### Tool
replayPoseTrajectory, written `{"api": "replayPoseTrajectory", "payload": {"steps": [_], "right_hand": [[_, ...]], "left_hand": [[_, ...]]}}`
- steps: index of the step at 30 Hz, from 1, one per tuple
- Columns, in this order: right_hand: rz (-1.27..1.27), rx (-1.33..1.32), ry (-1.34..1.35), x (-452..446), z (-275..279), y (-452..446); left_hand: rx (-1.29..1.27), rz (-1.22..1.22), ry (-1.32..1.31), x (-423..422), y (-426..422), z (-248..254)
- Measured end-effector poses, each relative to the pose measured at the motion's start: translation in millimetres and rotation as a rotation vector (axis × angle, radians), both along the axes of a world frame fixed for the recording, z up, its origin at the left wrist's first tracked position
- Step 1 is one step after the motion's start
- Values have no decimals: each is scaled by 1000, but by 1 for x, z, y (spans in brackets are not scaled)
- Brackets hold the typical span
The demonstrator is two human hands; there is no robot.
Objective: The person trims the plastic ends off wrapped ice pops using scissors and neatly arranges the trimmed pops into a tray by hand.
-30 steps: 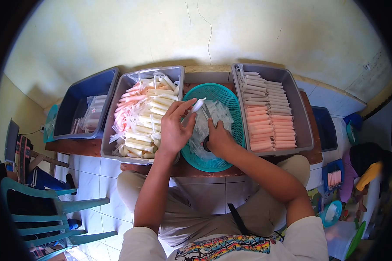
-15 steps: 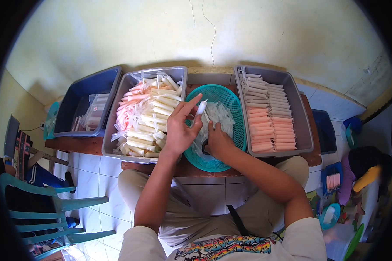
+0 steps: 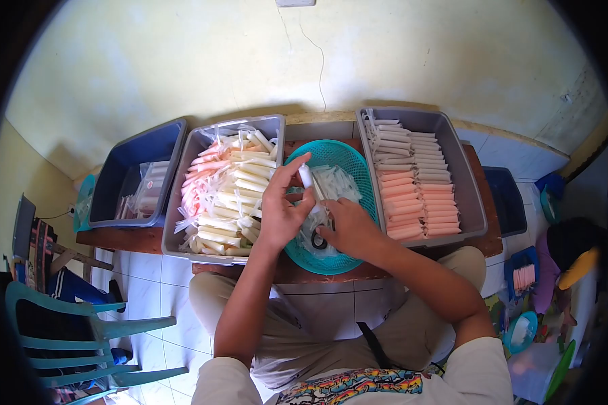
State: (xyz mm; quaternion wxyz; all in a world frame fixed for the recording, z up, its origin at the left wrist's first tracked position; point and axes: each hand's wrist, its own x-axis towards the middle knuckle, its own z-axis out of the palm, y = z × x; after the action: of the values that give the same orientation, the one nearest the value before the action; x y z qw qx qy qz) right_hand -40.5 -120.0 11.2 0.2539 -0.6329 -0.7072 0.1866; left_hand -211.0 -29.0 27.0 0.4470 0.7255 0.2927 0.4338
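Since the frame half a second ago, the slim white tube point(image 3: 305, 175) has swung from leaning right to leaning slightly left at its top, and the view has tipped a little, so that the edge of a pale box point(image 3: 295, 3) now shows high on the wall. The left hand point(image 3: 281, 210) grasps the tube between thumb and fingers, holding it tilted over the left part of the turquoise mesh basket point(image 3: 355, 162). The right hand point(image 3: 352, 227) is closed around black-handled scissors point(image 3: 315, 239), whose blades point up toward the tube; whether they touch it, or stand open or closed, cannot be told. Beneath both hands, clear plastic wrappers point(image 3: 338, 179) lie in a loose heap inside the basket. Just left of the basket, a grey tub point(image 3: 277, 124) is piled with wrapped cream sticks point(image 3: 250, 179) and pink sticks point(image 3: 209, 166), their plastic ends sticking out at various angles. Just right of it, a second grey tub point(image 3: 470, 202) holds two neat columns, whitish packets point(image 3: 429, 156) at the far end and salmon-pink packets point(image 3: 439, 209) at the near end. Farther left, a navy tub point(image 3: 125, 177) contains a few bagged packets and shares the brown wooden bench point(image 3: 142, 239) with the others.
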Motion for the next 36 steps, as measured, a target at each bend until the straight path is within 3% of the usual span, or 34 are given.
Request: {"api": "replayPoseTrajectory", "payload": {"steps": [4,7,9,12,19,22,24,28,31,34,36], "right_hand": [[-97,-28,235,20,33,-12],[-126,58,336,34,42,-20],[-133,204,165,47,44,-21],[-149,213,98,68,48,-25],[-198,141,101,115,60,-36],[-153,344,-39,147,51,-36],[-268,321,-68,164,52,-41],[-239,335,-148,201,58,-45],[-245,274,-129,222,59,-47],[-330,188,-64,238,58,-50],[-345,227,-165,254,44,-47]], "left_hand": [[-152,-75,-210,13,-13,2],[-104,-132,-224,28,-22,-3],[-109,-154,-247,39,-25,-5],[-87,-142,-255,55,-27,-5],[-146,-123,-206,97,-31,-7],[-113,-92,-228,126,-30,-18],[-111,-102,-169,146,-30,-21],[-125,-91,-48,183,-31,-18],[-309,-224,-111,212,-26,-19],[-257,-230,-113,236,-21,-22],[-73,-156,123,249,-17,-23]]}}
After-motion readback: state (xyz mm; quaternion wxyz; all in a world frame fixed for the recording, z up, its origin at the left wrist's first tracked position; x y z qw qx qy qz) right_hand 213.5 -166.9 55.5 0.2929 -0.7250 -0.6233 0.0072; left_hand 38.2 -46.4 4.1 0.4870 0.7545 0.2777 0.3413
